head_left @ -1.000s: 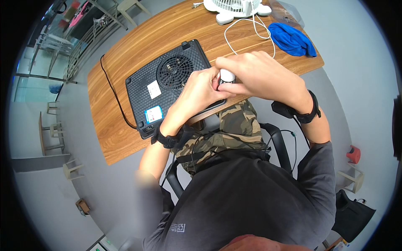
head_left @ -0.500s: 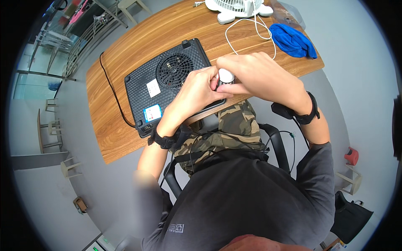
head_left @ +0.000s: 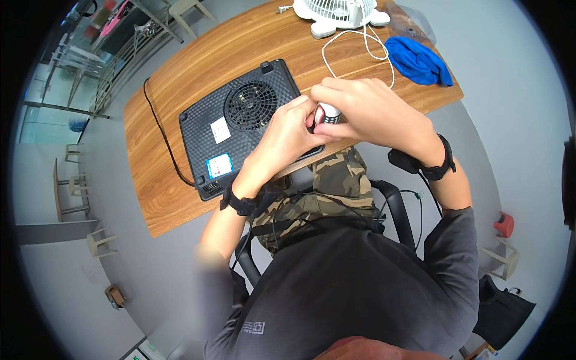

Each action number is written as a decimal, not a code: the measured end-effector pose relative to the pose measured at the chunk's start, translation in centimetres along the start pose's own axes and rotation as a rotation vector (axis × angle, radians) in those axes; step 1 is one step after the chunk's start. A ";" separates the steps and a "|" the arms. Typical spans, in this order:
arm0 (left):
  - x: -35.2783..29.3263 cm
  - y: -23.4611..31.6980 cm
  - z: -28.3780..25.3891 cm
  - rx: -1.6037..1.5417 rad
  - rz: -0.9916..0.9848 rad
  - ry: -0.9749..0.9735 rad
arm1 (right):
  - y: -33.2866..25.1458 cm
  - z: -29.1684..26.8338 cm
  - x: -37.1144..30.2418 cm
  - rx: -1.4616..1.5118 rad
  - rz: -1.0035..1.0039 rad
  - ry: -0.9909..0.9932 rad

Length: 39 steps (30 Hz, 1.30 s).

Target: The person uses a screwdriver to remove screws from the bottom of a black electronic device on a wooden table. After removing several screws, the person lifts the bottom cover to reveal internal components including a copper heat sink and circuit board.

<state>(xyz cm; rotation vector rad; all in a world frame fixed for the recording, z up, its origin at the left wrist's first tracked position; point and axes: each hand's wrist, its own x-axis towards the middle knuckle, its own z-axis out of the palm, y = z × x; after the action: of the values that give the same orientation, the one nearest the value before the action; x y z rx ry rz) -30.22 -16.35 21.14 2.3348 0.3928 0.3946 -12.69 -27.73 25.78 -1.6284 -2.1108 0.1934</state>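
Close together above the near right corner of an upturned black induction cooker [head_left: 201,129], both my hands grip a small cylindrical container [head_left: 330,112]. It has a white rounded top, a red patch and a dark patterned band; fingers cover the rest, so its exact kind is unclear. My left hand [head_left: 285,131] is closed on its left side, fingertips against the red part. From the right, my right hand [head_left: 375,108] curls around it, thumb below and fingers beyond. The cooker's round fan grille and two labels face up.
The wooden table [head_left: 165,198] carries a black power cord [head_left: 161,129] left of the cooker. Toward the back stand a white fan [head_left: 339,13] with a looped white cable [head_left: 324,54], a blue cloth [head_left: 418,61] and a clear plastic bag [head_left: 414,21]. Chair armrests [head_left: 398,210] flank my lap.
The container has tilted and turned between my fingers, showing more of its red patch and patterned band. Both hands keep hold of it and have shifted only slightly.
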 end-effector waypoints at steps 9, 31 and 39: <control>-0.9 -1.7 0.4 -0.014 0.109 0.031 | -1.0 -0.6 0.3 0.057 0.050 -0.083; -1.6 0.5 -0.4 -0.076 -0.051 -0.066 | -0.2 -0.5 -0.7 0.255 -0.055 -0.079; -0.7 -1.4 0.8 -0.036 0.001 -0.008 | 0.5 0.0 -0.5 0.090 0.045 -0.003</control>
<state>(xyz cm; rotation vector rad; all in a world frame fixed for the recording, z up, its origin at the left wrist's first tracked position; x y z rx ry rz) -30.76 -16.12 19.45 2.3009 0.3783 0.3899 -12.20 -28.06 25.43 -1.6248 -2.0389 0.3006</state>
